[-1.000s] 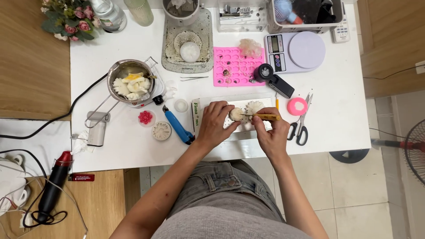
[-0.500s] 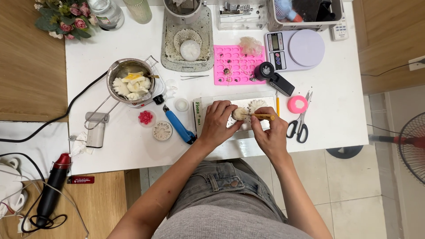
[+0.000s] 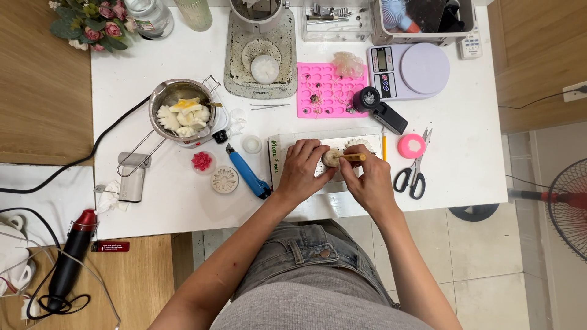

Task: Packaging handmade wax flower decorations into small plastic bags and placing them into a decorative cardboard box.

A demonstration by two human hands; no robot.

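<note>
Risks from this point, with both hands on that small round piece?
1. The left hand pinches the small round piece while the right hand pushes a yellow stick at it: a slip may jab a finger.
2. The white flower piece lies right behind and may get knocked.

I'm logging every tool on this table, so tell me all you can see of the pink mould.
The pink mould is a flat, rectangular tray, seemingly soft silicone, with rows of small round cavities. It lies flat on the white table, at the far side, between a grey slab and a scale. Most cavities look empty; a few hold small dark or pale bits. A crumpled clear clump rests on its far right corner, and a black tool touches its right edge. Neither hand touches it.
</note>
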